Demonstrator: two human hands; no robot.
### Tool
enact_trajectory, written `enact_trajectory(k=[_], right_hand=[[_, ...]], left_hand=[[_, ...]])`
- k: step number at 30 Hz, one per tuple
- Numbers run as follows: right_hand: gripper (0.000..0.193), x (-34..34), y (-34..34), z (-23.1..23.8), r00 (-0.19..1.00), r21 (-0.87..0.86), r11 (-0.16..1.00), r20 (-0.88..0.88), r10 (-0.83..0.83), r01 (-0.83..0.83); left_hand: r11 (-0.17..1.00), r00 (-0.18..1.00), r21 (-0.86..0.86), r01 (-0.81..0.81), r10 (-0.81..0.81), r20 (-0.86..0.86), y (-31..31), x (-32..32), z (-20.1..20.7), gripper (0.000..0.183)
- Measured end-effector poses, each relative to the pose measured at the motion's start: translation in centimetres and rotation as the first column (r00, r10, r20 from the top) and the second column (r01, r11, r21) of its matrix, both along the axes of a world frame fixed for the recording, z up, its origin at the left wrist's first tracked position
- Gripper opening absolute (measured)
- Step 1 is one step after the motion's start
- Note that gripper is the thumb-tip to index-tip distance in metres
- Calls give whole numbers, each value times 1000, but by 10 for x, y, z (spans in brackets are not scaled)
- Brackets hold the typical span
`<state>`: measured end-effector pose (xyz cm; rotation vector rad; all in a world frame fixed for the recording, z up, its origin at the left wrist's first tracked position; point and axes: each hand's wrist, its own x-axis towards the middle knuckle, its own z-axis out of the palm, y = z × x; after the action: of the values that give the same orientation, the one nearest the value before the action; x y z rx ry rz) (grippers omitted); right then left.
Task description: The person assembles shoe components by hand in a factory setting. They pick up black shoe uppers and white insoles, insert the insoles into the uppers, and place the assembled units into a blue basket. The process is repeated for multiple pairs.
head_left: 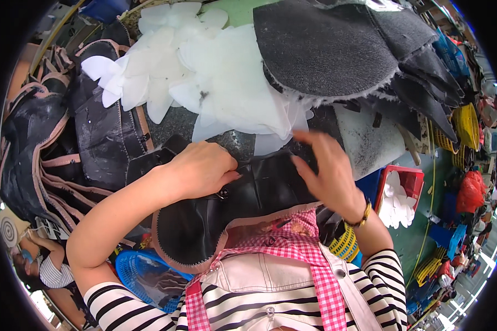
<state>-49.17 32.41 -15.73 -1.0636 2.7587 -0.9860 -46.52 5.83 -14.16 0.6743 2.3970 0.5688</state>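
Observation:
A black leather piece (279,179) with a pink zigzag-cut edge lies across the near edge of the worktable, its rounded end hanging toward my apron. On its left part my left hand (204,170) is closed, fingers curled over the far edge and the thumb along the top. My right hand (330,174) is open above the right end, thumb and fingers spread, slightly blurred. Its fingertips are close to the thin white translucent cut pieces (226,71), piled loosely beyond the black one. I cannot make out whether they touch.
Black fuzzy-edged cut pieces (326,49) are stacked at the far right. Black leather parts with pink edging (33,143) hang on the left. A blue basket (135,270) stands low left; a red bin (419,179) with white pieces stands right. Another person (52,259) sits at lower left.

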Motion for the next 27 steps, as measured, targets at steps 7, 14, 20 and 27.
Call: enact_trajectory(k=[7,14,20,27], right_hand=[[21,-9,-11,21,735,-258,965,644,213,-53],[28,12,-1,96,512,-452,866,703,493,-215],[26,1,-4,129,553,-295,747,524,648,-596],[20,14,-19,122,504,-233,513,101,858,-826]], left_hand=[[982,983,84,-167,172,-59,-1,44,62,31],[951,963,162,-262,246,109,-5,85,105,52],[958,965,221,-184,219,-144,10,109,128,25],[943,941,253,-217,272,-203,23,132,135,22]])
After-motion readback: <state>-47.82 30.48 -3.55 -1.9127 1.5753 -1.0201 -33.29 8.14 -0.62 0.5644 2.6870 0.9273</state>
